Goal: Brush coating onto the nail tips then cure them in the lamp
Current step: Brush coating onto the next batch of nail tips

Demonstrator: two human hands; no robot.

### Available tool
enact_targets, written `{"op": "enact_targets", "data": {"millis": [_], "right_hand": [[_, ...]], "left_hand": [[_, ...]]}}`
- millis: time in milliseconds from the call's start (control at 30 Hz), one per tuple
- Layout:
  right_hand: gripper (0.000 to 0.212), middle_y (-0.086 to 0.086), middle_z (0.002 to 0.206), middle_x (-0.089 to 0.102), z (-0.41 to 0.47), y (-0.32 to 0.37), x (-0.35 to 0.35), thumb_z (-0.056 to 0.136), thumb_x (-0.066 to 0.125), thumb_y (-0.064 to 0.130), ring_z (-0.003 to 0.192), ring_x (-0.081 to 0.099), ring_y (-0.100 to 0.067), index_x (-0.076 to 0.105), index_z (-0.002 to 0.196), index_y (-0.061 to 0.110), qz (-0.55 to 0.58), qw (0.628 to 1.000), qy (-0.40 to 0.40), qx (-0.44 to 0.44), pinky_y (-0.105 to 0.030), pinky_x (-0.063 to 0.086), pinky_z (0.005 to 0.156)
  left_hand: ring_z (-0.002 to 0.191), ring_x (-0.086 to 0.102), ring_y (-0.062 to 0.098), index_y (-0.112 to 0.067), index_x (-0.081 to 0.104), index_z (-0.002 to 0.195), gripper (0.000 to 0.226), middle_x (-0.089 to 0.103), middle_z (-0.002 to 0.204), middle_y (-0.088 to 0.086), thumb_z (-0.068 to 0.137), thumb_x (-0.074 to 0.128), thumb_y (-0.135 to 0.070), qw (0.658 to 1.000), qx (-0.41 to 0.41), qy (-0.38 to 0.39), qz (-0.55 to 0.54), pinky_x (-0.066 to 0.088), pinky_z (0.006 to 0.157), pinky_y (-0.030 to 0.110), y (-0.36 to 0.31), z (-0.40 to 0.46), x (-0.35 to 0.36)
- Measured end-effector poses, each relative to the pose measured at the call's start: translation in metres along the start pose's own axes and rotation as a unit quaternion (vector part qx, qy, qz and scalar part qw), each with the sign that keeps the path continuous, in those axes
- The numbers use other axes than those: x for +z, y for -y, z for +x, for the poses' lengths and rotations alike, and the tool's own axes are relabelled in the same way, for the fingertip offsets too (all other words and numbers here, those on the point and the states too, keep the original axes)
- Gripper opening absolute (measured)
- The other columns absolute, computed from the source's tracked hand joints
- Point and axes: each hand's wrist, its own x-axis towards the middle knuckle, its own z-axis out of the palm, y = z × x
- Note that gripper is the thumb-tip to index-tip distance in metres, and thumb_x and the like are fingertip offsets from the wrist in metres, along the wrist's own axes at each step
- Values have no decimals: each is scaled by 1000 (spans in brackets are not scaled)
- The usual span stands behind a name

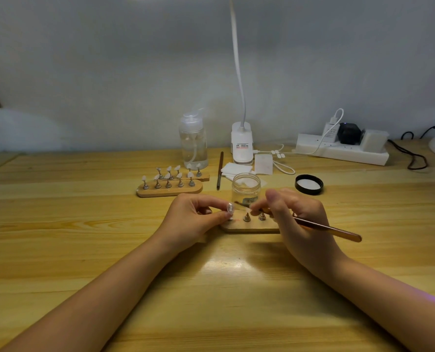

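Note:
My left hand (198,214) pinches a clear nail tip (230,208) on its small stand, just above the left end of a wooden holder (247,226). My right hand (295,217) grips a thin brown brush (325,228); its dark bristle end points left toward the nail tip. Bare metal pegs (247,217) stand on the holder between my hands. An open clear glass jar (245,188) sits right behind the holder. Two more wooden holders (169,190) with several white nail tips stand further back on the left.
A black jar lid (309,184) lies to the right of the jar. Behind are a clear pump bottle (193,143), a second brush (220,171), white wipes (236,170), a white clip lamp base (242,143) and a power strip (343,148) with cables.

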Motion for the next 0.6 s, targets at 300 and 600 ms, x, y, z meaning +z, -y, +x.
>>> {"op": "enact_targets", "data": {"millis": [300,600], "right_hand": [[44,4,66,65,1,0,1,90,41,34,65,61,-3,69,71,6,38,999,15,4,-14,43,62],[45,-1,55,61,-2,3,0,88,44,37,51,58,-7,67,63,7,92,995,21,15,-14,42,53]], "left_hand": [[63,45,14,-29,72,79,19,70,75,1,75,71,-10,1000,14,2,-8,39,54,15,1,-1,0],[68,48,19,-26,72,80,18,70,84,6,75,71,-9,1000,19,-1,-3,41,59,17,2,-2,0]]}}
